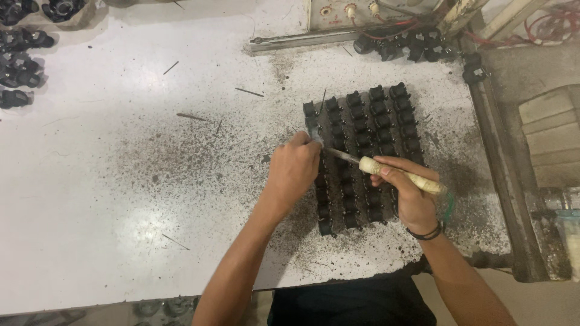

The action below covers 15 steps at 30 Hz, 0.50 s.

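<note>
Several rows of small black parts (374,130) are laid out in a block on the white worktable (121,181). My left hand (293,172) rests on the left column of the block, its fingertips pinching one black part near the top left. My right hand (411,193) grips a tool with a pale wooden handle (402,175). Its thin metal shaft (341,156) points left, and its tip meets the part under my left fingers. Both hands cover some of the lower parts.
Dark grit and thin metal slivers (193,116) lie scattered over the table. More black parts sit at the far left edge (21,66) and at the back right (411,45) by red wires. A metal rail (501,181) borders the table's right side.
</note>
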Tool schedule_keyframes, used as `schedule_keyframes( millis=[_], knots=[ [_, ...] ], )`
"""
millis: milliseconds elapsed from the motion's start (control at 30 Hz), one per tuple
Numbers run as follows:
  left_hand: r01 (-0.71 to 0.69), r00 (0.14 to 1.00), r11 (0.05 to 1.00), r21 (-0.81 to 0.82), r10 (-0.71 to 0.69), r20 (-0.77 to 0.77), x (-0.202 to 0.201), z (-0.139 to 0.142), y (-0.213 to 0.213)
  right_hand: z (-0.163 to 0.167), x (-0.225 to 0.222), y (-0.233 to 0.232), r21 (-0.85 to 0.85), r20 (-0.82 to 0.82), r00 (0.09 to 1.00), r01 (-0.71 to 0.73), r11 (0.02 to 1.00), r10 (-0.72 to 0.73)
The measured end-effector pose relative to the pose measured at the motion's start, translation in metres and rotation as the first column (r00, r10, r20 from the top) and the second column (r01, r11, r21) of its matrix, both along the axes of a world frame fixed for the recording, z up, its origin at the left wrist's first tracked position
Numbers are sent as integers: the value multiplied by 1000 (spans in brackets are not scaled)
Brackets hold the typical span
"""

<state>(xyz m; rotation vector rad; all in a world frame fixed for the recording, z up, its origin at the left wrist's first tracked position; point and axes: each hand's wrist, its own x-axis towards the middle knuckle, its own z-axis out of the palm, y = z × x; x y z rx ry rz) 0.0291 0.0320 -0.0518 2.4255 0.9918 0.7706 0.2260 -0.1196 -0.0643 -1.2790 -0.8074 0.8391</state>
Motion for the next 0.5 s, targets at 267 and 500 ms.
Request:
schedule_keyframes(
  millis=[267, 500],
  knots=[
    [17, 981, 1000, 12, -15, -195, 8, -4, -3, -6, 3, -2, 38, 15, 1000, 26, 999, -27],
    [27, 999, 999, -39, -26, 42, -2, 1, -8, -9, 2, -3, 52, 56, 997, 54, 997, -57]
  ],
)
